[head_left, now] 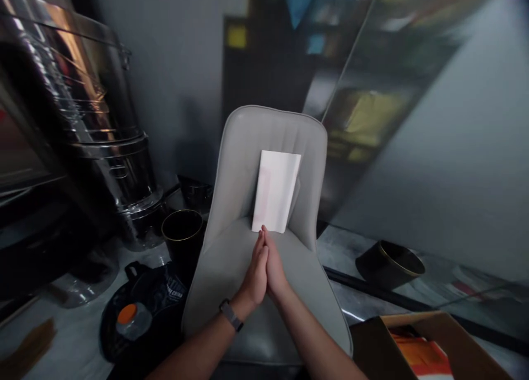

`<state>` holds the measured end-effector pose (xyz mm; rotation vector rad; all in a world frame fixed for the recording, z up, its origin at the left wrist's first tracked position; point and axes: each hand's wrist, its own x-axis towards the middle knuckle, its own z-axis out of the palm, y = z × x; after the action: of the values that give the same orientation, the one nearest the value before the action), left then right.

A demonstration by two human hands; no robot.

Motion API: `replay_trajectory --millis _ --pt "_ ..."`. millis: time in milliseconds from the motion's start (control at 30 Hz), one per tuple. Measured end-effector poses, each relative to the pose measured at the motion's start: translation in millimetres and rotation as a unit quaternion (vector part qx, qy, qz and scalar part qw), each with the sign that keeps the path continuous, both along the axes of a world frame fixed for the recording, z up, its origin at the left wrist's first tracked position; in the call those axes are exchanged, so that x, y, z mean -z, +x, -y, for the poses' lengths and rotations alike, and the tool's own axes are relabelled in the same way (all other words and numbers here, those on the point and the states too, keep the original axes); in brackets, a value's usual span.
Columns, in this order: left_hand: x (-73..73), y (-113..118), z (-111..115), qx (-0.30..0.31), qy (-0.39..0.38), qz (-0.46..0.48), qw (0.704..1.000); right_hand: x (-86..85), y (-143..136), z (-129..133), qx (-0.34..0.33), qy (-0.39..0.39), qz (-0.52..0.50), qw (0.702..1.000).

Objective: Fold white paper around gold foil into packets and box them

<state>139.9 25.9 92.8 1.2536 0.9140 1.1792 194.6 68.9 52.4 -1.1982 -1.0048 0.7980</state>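
My left hand (255, 274) and my right hand (276, 271) are pressed palm to palm over the chair seat, fingers stretched out straight and pointing forward. Nothing shows between them. A dark watch band (231, 315) circles the left wrist. Just beyond the fingertips, a flat white rectangular item (276, 190), like a book or pad, leans upright against the chair's backrest. It carries a faint pink patch on its left side; whether it is a book cannot be made out. The grey padded chair (237, 148) faces me, and the fingertips overlap the white item's lower edge in view.
Left of the chair stand a black bin with a gold rim (182, 226), a dark bag (165, 286), an orange-capped clear bottle (134, 320) and a shiny metal container (95, 88). An open cardboard box (467, 336) sits at lower right. A glossy wall reflects the room.
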Motion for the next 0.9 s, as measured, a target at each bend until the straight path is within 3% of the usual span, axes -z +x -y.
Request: replay_trajectory --millis 167,333,500,600,700,800,900 --pt "-14.6 -35 -25 -0.052 0.005 -0.008 0.999 -27.8 50 -72 0.181 -0.048 0.062 0.980" --pt "-4.7 -61 -47 -0.102 -0.020 -0.017 0.994 -23.5 91 -111 0.180 -0.100 0.054 0.977" --pt "4.8 -75 -61 -0.129 -0.033 -0.043 0.990 -25.4 98 -119 0.122 -0.088 0.049 0.987" --pt "-1.2 -76 -66 -0.126 -0.038 -0.052 0.990 -37.1 87 -105 0.081 -0.079 0.027 0.993" --pt "-9.6 -71 -66 -0.100 -0.031 -0.029 0.994 -47.4 70 -62 0.051 -0.070 -0.001 0.996" --pt "-12.1 -57 -63 -0.018 -0.049 0.008 0.999 -50.9 55 -6 -0.030 -0.041 -0.102 0.993" --pt "-8.7 -40 -57 0.060 -0.112 -0.049 0.991 -45.4 52 33 -0.047 -0.053 -0.220 0.973"
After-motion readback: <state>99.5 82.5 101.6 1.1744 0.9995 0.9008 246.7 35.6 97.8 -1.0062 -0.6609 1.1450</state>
